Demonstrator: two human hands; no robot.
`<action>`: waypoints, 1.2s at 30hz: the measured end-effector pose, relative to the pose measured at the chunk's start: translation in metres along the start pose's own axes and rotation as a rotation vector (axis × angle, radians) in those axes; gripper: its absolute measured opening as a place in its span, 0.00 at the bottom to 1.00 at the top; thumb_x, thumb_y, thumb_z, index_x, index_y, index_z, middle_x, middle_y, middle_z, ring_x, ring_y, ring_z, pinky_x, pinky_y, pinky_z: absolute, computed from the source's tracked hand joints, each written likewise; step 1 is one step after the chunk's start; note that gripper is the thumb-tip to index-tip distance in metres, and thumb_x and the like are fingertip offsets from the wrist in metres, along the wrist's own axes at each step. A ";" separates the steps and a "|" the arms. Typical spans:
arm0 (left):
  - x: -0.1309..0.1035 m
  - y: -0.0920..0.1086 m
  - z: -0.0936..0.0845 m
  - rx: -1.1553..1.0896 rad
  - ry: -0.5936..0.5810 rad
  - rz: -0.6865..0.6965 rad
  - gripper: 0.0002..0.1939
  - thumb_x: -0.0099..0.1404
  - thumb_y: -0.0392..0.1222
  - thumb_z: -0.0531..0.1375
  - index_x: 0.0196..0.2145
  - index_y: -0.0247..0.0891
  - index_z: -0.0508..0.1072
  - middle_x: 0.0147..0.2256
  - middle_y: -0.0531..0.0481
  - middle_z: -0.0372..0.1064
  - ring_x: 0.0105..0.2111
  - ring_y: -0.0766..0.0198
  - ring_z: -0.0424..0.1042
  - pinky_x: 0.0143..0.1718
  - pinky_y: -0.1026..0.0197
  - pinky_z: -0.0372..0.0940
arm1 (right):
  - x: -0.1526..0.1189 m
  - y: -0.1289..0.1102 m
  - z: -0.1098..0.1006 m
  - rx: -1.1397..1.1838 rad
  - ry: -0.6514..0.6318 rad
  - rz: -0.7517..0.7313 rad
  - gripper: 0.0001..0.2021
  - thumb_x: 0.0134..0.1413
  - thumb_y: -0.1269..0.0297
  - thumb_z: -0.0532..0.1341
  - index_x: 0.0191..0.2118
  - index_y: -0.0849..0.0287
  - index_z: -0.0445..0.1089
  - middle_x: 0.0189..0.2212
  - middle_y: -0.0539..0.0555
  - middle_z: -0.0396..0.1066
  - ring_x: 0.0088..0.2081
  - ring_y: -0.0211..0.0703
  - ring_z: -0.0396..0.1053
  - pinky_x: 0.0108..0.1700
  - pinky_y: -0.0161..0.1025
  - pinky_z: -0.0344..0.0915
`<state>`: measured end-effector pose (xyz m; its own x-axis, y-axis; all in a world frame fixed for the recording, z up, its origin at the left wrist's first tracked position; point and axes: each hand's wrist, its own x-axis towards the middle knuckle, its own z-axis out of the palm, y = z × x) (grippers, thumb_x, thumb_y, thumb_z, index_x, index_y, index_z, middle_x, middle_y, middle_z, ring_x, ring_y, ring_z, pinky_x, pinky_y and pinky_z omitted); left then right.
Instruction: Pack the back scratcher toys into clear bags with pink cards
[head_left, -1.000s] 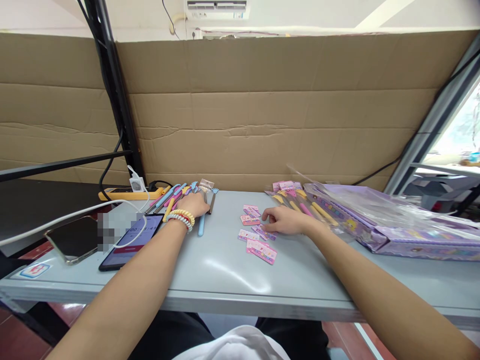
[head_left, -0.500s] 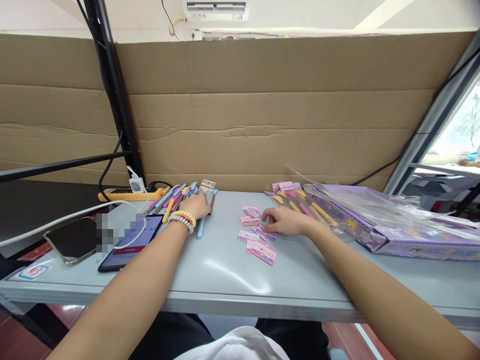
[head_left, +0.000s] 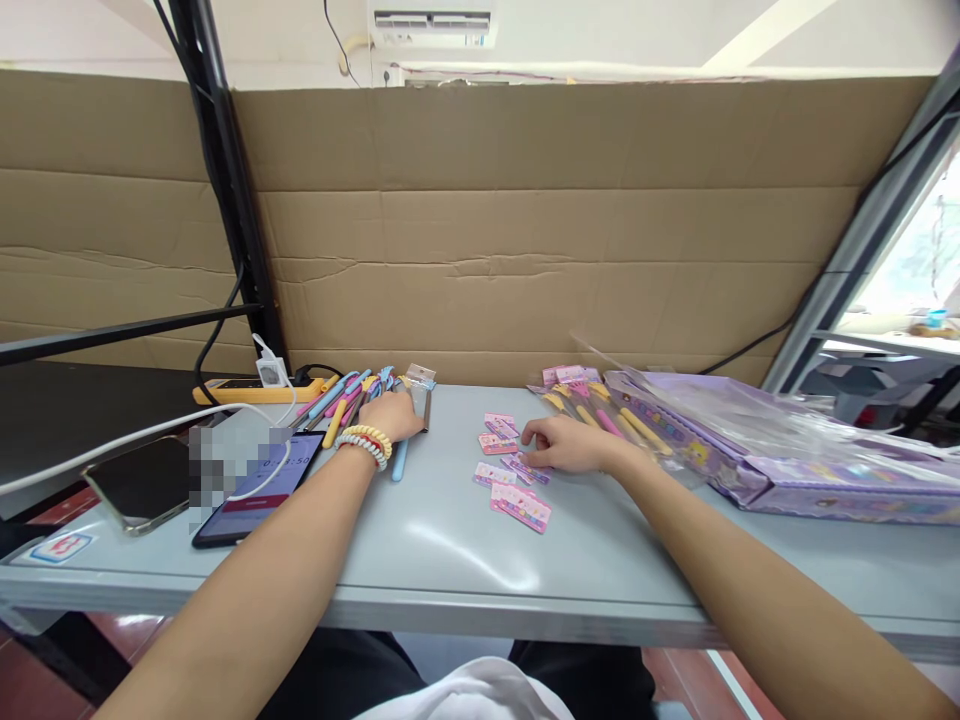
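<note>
My left hand, with beaded bracelets at the wrist, is closed over the right end of a pile of colourful pens. Its fingertips are hidden, so what they grip cannot be made out. A blue pen sticks out below the hand, and a clear plastic sleeve shows just beyond it. On the tabletop, my right hand rests with loosely bent fingers and nothing visible in them. Its fingertips are beside several small pink and purple printed cards.
Bagged pens lie behind my right hand. A purple box with clear plastic on it stands at the right. At left are two phones, a white cable and a yellow power strip. A cardboard wall closes off the back.
My left hand has shifted slightly at the pens, and the blue claw-shaped tip beside the plastic sleeve no longer shows. My right hand has stayed nearly still.
</note>
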<state>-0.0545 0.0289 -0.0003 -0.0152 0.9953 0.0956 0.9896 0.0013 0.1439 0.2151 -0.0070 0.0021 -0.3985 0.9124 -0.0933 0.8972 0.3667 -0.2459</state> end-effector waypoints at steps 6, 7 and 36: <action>0.002 0.001 0.000 -0.026 0.042 -0.039 0.18 0.51 0.48 0.57 0.37 0.35 0.73 0.37 0.34 0.73 0.42 0.44 0.71 0.39 0.51 0.65 | 0.000 0.001 0.000 0.006 -0.002 0.000 0.17 0.49 0.52 0.57 0.40 0.58 0.68 0.33 0.53 0.72 0.31 0.41 0.67 0.30 0.35 0.57; 0.002 0.001 -0.001 -0.038 0.056 -0.042 0.17 0.52 0.47 0.56 0.36 0.35 0.74 0.37 0.34 0.73 0.42 0.44 0.72 0.38 0.51 0.65 | 0.000 0.001 0.000 0.010 -0.001 0.000 0.16 0.49 0.52 0.58 0.40 0.58 0.68 0.33 0.53 0.72 0.31 0.41 0.67 0.30 0.35 0.57; 0.000 0.009 -0.011 -0.555 0.393 -0.033 0.17 0.61 0.43 0.43 0.19 0.39 0.61 0.22 0.45 0.67 0.28 0.58 0.67 0.27 0.61 0.54 | 0.000 0.000 0.000 0.011 0.189 0.033 0.14 0.48 0.54 0.58 0.37 0.59 0.69 0.28 0.52 0.71 0.29 0.40 0.65 0.28 0.35 0.55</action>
<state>-0.0467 0.0283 0.0116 -0.1992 0.8864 0.4179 0.7690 -0.1230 0.6273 0.2152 -0.0072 0.0022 -0.3254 0.9421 0.0809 0.9066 0.3352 -0.2562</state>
